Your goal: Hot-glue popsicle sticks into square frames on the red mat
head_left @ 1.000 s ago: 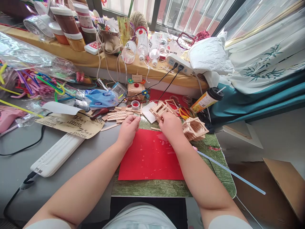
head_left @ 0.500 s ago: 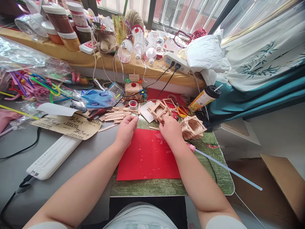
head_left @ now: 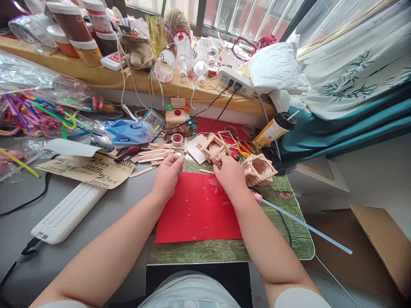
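My left hand (head_left: 167,174) is closed at the upper left edge of a red sheet (head_left: 195,209), its fingers curled in; whatever it might hold is hidden. My right hand (head_left: 231,174) is closed over the sheet's upper right corner, fingertips bent inward and partly hidden. Just beyond it lies a stacked craft-stick frame (head_left: 210,147); I cannot tell whether the fingers touch it. A twisted craft-stick stack (head_left: 259,170) rests to its right. Loose craft sticks (head_left: 156,153) lie beyond my left hand. Between the hands sits one single craft stick (head_left: 206,171).
A glue gun with a long glue stick (head_left: 305,224) reaches past the green board's (head_left: 195,254) right edge. Sandpaper (head_left: 86,171) overlaps a white power strip (head_left: 69,214) at left. Scissors (head_left: 247,149), a lidded cup (head_left: 275,128), a tape roll (head_left: 177,139) and a decorated stick box (head_left: 177,122) stand behind.
The whole view has shifted slightly, with things sitting a little further left. Both hands keep nearly the same pose and place over the red sheet.
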`<state>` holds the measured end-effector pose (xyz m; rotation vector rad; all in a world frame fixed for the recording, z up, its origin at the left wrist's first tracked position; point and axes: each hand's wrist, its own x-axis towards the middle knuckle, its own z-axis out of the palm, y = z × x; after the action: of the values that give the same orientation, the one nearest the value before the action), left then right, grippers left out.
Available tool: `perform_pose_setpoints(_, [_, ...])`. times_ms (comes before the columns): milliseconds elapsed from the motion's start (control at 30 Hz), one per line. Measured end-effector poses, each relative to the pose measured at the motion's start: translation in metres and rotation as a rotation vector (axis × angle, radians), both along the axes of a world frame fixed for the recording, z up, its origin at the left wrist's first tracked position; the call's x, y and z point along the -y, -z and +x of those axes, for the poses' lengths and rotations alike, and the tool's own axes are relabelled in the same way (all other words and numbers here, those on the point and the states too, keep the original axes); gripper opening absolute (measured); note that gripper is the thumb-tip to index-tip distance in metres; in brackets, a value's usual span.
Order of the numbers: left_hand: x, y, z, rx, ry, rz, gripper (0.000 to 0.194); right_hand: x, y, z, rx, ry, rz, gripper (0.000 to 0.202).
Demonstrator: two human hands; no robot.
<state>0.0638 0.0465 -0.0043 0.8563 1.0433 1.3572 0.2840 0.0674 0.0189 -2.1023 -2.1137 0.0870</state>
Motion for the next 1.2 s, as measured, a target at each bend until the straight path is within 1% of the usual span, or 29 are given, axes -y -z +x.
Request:
perform_pose_setpoints(133, [-0.001,0.002,0.0,-0.009,0.0,0.001,0.032,0.001,-0.004,-0.004,0.018,0.015,-0.037,0.015])
perform_pose_setpoints(300, [-0.002,0.002,0.0,-0.011,0.001,0.001,0.031,0.001,-0.002,-0.006,0.037,0.042,-0.089,0.015])
perform_pose_setpoints(667, [-0.001,0.001,0.0,-0.03,0.005,0.005,0.032,0.002,-0.004,-0.005,0.017,0.057,-0.089,0.013])
perform_pose_setpoints(767, [-0.002,0.002,-0.001,-0.031,0.004,0.0,0.032,0.007,-0.007,-0.003,0.01,0.055,-0.058,0.013])
perform_pose_setpoints(900, [-0.002,0.003,-0.001,-0.021,-0.001,-0.005,0.031,0.012,-0.016,0.002,-0.063,0.003,0.076,0.009])
perform_pose_setpoints(967, [-0.002,0.003,-0.001,-0.018,0.005,-0.009,0.031,0.008,-0.022,0.003,-0.093,-0.031,0.137,0.008])
perform_pose_setpoints(1067, [-0.001,0.001,-0.001,-0.018,0.014,-0.009,0.033,-0.007,-0.026,0.0,-0.096,-0.053,0.177,0.009])
perform_pose_setpoints(1200, [-0.001,0.0,-0.001,-0.011,0.012,-0.006,0.033,-0.033,-0.021,-0.008,-0.099,-0.063,0.138,0.01])
